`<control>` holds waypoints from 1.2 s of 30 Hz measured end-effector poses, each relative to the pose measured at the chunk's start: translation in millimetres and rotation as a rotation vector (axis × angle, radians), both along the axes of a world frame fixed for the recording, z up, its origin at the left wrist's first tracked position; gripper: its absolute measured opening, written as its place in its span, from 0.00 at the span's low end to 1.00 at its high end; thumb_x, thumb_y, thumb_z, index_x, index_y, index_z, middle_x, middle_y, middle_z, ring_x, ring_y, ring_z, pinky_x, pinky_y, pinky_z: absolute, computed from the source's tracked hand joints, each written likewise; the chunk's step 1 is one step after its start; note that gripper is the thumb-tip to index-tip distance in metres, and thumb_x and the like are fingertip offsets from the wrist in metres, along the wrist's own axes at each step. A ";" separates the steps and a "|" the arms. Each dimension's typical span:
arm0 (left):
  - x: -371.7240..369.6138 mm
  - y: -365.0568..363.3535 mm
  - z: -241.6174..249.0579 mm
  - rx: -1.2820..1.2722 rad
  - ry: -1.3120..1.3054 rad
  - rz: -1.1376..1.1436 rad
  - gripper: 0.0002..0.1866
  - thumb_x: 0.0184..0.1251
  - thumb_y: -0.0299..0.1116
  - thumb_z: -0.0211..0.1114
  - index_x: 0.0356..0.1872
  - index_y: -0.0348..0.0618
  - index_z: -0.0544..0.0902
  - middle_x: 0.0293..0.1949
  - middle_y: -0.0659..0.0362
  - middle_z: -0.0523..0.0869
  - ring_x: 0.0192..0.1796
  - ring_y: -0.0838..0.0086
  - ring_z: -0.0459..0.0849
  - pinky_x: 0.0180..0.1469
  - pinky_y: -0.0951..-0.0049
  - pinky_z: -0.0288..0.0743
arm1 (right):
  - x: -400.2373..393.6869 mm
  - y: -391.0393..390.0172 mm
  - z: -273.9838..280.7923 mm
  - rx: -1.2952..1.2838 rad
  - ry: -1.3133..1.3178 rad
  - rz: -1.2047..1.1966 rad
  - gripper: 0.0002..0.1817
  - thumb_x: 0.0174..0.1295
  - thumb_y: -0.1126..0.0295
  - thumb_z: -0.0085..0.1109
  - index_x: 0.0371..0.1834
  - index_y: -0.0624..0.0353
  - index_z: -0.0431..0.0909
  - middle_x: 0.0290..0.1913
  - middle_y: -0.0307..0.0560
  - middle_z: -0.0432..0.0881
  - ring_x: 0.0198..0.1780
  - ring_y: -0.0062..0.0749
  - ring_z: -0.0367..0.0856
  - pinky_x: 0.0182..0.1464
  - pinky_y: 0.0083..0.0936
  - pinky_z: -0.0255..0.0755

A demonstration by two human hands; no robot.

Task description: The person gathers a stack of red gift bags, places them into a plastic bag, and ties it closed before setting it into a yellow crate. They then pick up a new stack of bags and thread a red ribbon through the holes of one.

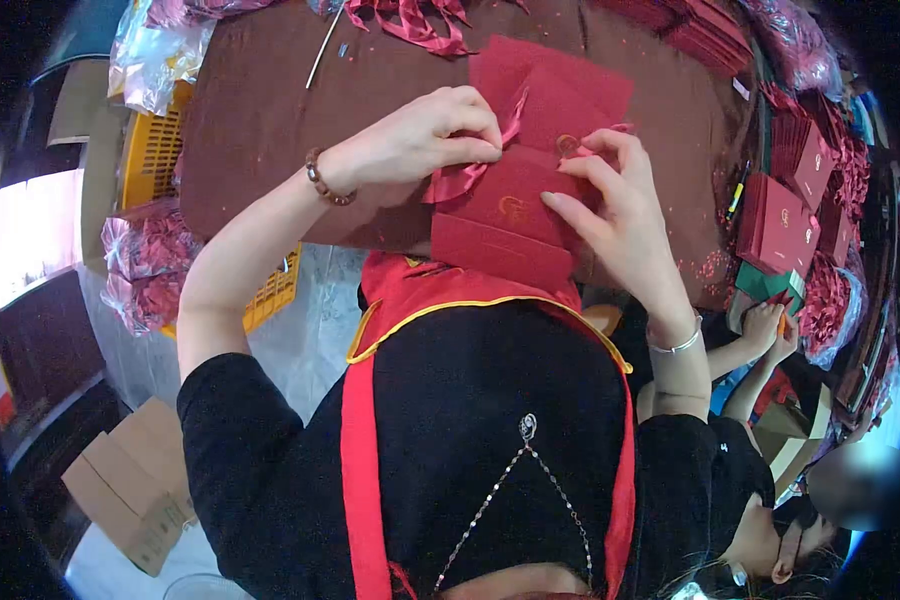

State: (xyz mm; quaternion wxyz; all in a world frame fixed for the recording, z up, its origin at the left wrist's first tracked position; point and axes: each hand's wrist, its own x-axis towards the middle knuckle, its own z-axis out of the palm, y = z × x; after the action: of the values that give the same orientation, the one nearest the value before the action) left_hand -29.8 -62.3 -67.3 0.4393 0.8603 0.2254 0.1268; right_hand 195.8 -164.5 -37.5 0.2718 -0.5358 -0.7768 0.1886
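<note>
A dark red paper gift bag lies flat on the brown cloth in front of my body, with a gold emblem on its face. Across it runs a shiny red ribbon. My left hand, with a beaded bracelet at the wrist, is closed, thumb and fingers pinching the ribbon at the bag's left side. On the right side, my right hand has bent fingers around a bit of ribbon by a small gold ring mark. Its thumb rests lower on the bag, apart from the fingertips.
Loose red ribbons and a thin stick lie at the table's far side. Stacked red bags and a yellow marker are on the right. A co-worker's hands work there. Yellow crates stand left.
</note>
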 end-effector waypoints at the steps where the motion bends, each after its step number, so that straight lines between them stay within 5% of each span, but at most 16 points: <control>1: -2.5 -1.6 0.7 -0.018 -0.043 0.013 0.07 0.61 0.33 0.58 0.33 0.40 0.78 0.41 0.55 0.75 0.49 0.66 0.72 0.54 0.69 0.63 | 1.6 -1.0 0.6 -0.038 0.064 -0.020 0.14 0.46 0.69 0.66 0.37 0.59 0.77 0.46 0.51 0.68 0.48 0.43 0.67 0.50 0.34 0.64; 6: -15.6 -16.4 0.1 0.104 -0.032 0.097 0.06 0.63 0.32 0.57 0.32 0.41 0.78 0.56 0.51 0.66 0.55 0.66 0.69 0.57 0.70 0.61 | 4.1 -12.2 11.3 -0.168 0.161 0.000 0.13 0.49 0.69 0.64 0.38 0.60 0.76 0.50 0.51 0.68 0.52 0.42 0.69 0.52 0.30 0.65; 8: -16.0 -25.2 -5.7 -0.134 -0.100 0.214 0.06 0.64 0.31 0.56 0.31 0.40 0.78 0.58 0.53 0.64 0.57 0.71 0.67 0.57 0.72 0.62 | 3.9 -13.7 4.2 -0.331 0.322 -0.001 0.13 0.52 0.70 0.62 0.40 0.61 0.75 0.48 0.51 0.71 0.51 0.41 0.72 0.52 0.28 0.66; 9: -18.6 -28.7 -10.7 -0.286 -0.158 0.253 0.09 0.64 0.36 0.57 0.39 0.44 0.79 0.60 0.50 0.62 0.64 0.64 0.59 0.62 0.67 0.57 | 6.1 -12.6 -6.3 -0.368 0.390 0.036 0.14 0.55 0.69 0.60 0.43 0.61 0.74 0.45 0.49 0.74 0.49 0.36 0.74 0.51 0.25 0.66; 11: -17.8 -42.0 -23.4 -0.266 -0.344 0.455 0.13 0.66 0.35 0.56 0.48 0.43 0.75 0.59 0.51 0.62 0.60 0.68 0.64 0.59 0.71 0.61 | 2.6 -13.6 -9.6 -0.527 0.472 -0.041 0.15 0.55 0.69 0.60 0.44 0.61 0.73 0.44 0.48 0.75 0.48 0.33 0.74 0.50 0.24 0.66; 12: -19.5 -49.3 -32.0 -0.500 -0.416 0.558 0.20 0.67 0.36 0.55 0.57 0.42 0.66 0.57 0.53 0.64 0.57 0.73 0.68 0.58 0.73 0.63 | 1.1 -14.2 -10.9 -0.690 0.556 -0.122 0.16 0.56 0.69 0.60 0.46 0.61 0.73 0.43 0.47 0.76 0.47 0.30 0.74 0.48 0.23 0.67; 15: -27.5 -64.1 -31.1 -0.477 -0.287 0.688 0.26 0.68 0.38 0.53 0.62 0.42 0.56 0.55 0.53 0.67 0.54 0.75 0.70 0.56 0.74 0.65 | 2.3 -13.8 -21.8 -0.603 0.447 -0.156 0.17 0.56 0.68 0.60 0.48 0.60 0.72 0.43 0.45 0.75 0.45 0.25 0.72 0.46 0.21 0.66; 18: -34.0 -71.1 -42.2 -0.581 -0.378 0.694 0.23 0.68 0.33 0.51 0.62 0.42 0.59 0.57 0.56 0.66 0.61 0.75 0.64 0.62 0.74 0.58 | 3.0 -10.0 -28.3 -0.367 0.272 -0.122 0.17 0.56 0.68 0.60 0.48 0.61 0.73 0.42 0.45 0.75 0.44 0.24 0.72 0.45 0.21 0.66; 22: -47.2 -67.9 -36.4 -0.405 -0.198 0.547 0.25 0.62 0.32 0.61 0.59 0.44 0.64 0.38 0.59 0.81 0.34 0.82 0.75 0.38 0.77 0.71 | 9.6 2.2 -35.3 -0.655 0.726 -0.144 0.15 0.57 0.70 0.59 0.46 0.60 0.71 0.35 0.35 0.74 0.35 0.18 0.71 0.36 0.15 0.67; 24: -64.1 -63.4 -23.4 -0.594 -0.037 0.453 0.26 0.60 0.28 0.62 0.59 0.44 0.64 0.34 0.61 0.81 0.31 0.83 0.72 0.35 0.79 0.68 | 15.5 8.2 -36.7 -0.751 0.794 -0.175 0.16 0.58 0.70 0.58 0.48 0.59 0.69 0.33 0.34 0.74 0.32 0.14 0.71 0.31 0.14 0.67; 30: -115.2 -72.1 12.9 -0.842 -0.195 0.328 0.27 0.55 0.22 0.60 0.59 0.37 0.66 0.32 0.60 0.79 0.30 0.84 0.73 0.34 0.85 0.66 | 18.1 7.2 -48.7 -0.790 0.786 -0.192 0.17 0.59 0.70 0.58 0.50 0.60 0.68 0.28 0.34 0.74 0.26 0.14 0.71 0.26 0.14 0.67; 33: -114.6 -71.3 14.0 -0.961 -0.946 0.139 0.31 0.43 0.21 0.57 0.56 0.35 0.68 0.35 0.51 0.78 0.30 0.71 0.76 0.37 0.70 0.70 | 14.9 10.4 -39.7 -0.829 0.748 -0.191 0.17 0.58 0.69 0.58 0.50 0.60 0.68 0.30 0.34 0.74 0.28 0.14 0.72 0.27 0.14 0.68; 34: -112.6 -64.8 19.9 -0.967 -1.014 0.017 0.38 0.39 0.22 0.59 0.61 0.35 0.64 0.43 0.48 0.77 0.34 0.68 0.74 0.41 0.66 0.70 | 12.3 10.6 -36.1 -0.850 0.763 -0.201 0.17 0.58 0.69 0.59 0.50 0.60 0.68 0.30 0.34 0.74 0.29 0.14 0.72 0.27 0.14 0.68; 36: -112.1 -73.2 31.9 -1.045 -1.232 0.329 0.46 0.36 0.21 0.59 0.66 0.38 0.56 0.55 0.48 0.71 0.38 0.72 0.72 0.45 0.67 0.69 | 12.6 10.5 -35.3 -0.854 0.746 -0.200 0.18 0.58 0.69 0.58 0.50 0.59 0.68 0.33 0.35 0.74 0.30 0.15 0.72 0.28 0.15 0.69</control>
State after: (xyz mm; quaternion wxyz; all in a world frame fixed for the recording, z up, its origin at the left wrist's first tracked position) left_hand -141.9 -135.5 -35.3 0.8038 0.2770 0.0969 0.5175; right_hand 208.4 -154.0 -72.8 0.3035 -0.5662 -0.4288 0.6351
